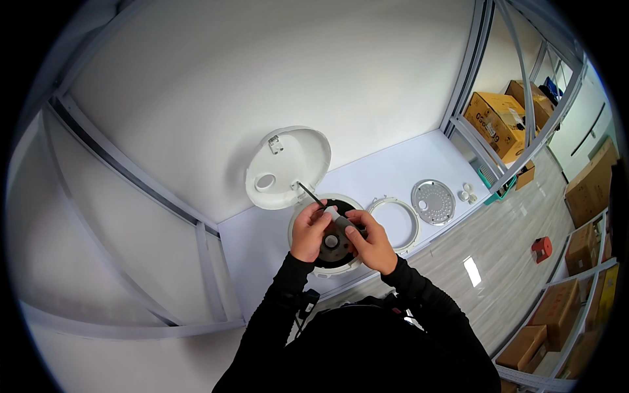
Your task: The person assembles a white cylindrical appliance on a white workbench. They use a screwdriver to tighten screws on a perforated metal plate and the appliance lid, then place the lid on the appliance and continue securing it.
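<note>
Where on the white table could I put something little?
Left of the round white appliance there's bare table, out to its left edge. Another bare strip lies between the wall and the white ring and metal disc. It's crowded over the appliance, where the left hand and right hand hold a screwdriver, and around the small white parts.

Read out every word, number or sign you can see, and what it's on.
Yellow cardboard box, right: bold dark characters; I won't copy printed text.
Brown boxes, lower right: marks too small and blurred to read.
White lid, perforated metal disc, screwdriver: no text that I can make out.
</note>
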`<act>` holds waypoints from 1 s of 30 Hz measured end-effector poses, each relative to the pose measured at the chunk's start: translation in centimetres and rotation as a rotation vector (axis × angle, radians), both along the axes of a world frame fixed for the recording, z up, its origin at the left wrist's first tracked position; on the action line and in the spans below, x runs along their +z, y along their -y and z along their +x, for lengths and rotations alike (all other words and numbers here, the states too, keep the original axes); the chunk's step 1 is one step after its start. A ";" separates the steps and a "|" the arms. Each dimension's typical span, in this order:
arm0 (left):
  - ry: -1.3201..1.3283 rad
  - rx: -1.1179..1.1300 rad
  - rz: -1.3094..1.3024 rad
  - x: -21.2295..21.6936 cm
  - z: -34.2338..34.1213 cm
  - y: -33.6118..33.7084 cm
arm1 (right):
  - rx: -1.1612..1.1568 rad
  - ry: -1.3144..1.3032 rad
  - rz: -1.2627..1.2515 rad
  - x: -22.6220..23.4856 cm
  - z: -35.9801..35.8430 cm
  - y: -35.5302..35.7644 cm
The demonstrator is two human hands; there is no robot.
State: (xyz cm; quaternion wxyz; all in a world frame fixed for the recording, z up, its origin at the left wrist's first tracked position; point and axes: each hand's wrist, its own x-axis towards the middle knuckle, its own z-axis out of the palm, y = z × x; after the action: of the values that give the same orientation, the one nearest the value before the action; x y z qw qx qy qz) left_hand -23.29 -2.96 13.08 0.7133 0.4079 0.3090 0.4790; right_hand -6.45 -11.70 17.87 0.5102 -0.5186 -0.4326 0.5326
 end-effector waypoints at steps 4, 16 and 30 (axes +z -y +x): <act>0.050 0.004 -0.026 -0.1 -0.1 -0.3 | -0.066 0.359 0.393 -0.9 -0.2 -0.2; 0.063 0.228 -0.156 0.2 -1.4 -3.5 | -0.134 0.530 0.691 -0.5 0.4 0.5; 0.032 0.284 -0.101 0.6 -2.3 -2.6 | -0.181 0.467 0.728 -0.2 2.5 1.4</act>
State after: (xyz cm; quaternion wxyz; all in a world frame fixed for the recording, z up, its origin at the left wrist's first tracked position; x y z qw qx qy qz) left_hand -25.56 -0.37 13.64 0.6627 0.3160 0.3757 0.5655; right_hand -3.97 -13.14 17.64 0.5929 -0.4472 -0.6484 0.1672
